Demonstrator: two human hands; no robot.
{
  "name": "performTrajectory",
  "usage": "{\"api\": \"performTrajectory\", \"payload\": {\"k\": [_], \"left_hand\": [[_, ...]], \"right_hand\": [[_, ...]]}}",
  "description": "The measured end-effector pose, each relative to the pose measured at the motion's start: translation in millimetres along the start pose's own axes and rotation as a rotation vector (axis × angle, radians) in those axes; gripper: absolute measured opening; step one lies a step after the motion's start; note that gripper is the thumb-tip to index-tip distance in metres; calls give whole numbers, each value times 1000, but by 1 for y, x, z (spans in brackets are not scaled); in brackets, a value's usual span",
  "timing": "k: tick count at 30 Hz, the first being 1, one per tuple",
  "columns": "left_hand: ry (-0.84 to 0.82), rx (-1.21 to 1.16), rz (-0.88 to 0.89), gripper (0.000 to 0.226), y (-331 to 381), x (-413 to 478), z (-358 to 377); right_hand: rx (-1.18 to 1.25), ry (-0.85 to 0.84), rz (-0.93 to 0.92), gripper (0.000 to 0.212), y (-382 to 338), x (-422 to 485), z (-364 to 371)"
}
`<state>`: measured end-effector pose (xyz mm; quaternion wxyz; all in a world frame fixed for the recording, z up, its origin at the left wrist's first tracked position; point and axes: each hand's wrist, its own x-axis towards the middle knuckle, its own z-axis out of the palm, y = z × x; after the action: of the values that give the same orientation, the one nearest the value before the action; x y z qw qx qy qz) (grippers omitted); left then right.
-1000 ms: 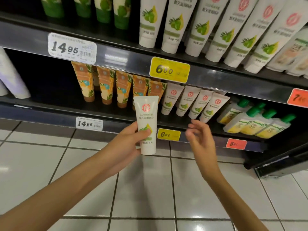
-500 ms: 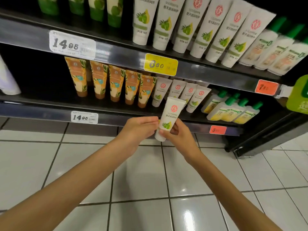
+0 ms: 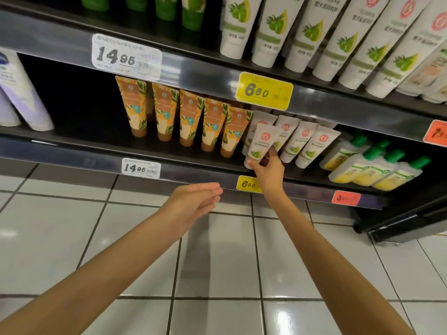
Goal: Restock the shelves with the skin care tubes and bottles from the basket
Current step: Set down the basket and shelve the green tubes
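Observation:
My right hand (image 3: 268, 171) grips the lower end of a small white tube (image 3: 260, 143) with a red seal and green fruit print. It holds the tube cap-down at the front of the lower shelf (image 3: 193, 157), just ahead of a row of matching white tubes (image 3: 304, 141). My left hand (image 3: 193, 205) hovers below the shelf edge, fingers straight and holding nothing. The basket is out of view.
Orange tubes (image 3: 188, 118) stand left of the white row, green-capped yellow bottles (image 3: 370, 165) to its right. Larger white tubes (image 3: 314, 32) fill the upper shelf. Price tags (image 3: 264, 90) line the shelf rails. Pale lilac tubes (image 3: 21, 93) sit far left. White tiled floor (image 3: 217, 262) lies below.
The tube passed from both hands to my right hand alone, which carried it up to the lower shelf. My left hand let go and dropped back.

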<state>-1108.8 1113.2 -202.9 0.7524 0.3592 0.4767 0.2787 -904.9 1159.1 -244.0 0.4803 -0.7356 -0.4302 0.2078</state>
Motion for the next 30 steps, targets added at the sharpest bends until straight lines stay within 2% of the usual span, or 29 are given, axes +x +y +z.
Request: {"api": "performTrajectory", "payload": {"k": [5,14,18,21,23,26,30], "left_hand": [[-8,-47,-30,29,0,3,7],[-40,12,14,26,-1,-9,14],[-21,29,4,17,-4,-16,9],[15,62,44,23,-2,-21,9],[71,94,130,24,4,-27,12],[113,107,286,17,30,-43,21],[127,213,653,14,93,-68,32]], "right_hand": [[-29,4,-2,43,2,0,1],[-35,-12,14,46,-4,-1,4],[-6,9,28,46,-4,-2,6],[10,5,55,46,-6,-5,6],[52,14,70,44,-9,-9,4],[135,114,79,34,-24,-28,-9],[266,181,-129,15,-66,-62,-43]]}}
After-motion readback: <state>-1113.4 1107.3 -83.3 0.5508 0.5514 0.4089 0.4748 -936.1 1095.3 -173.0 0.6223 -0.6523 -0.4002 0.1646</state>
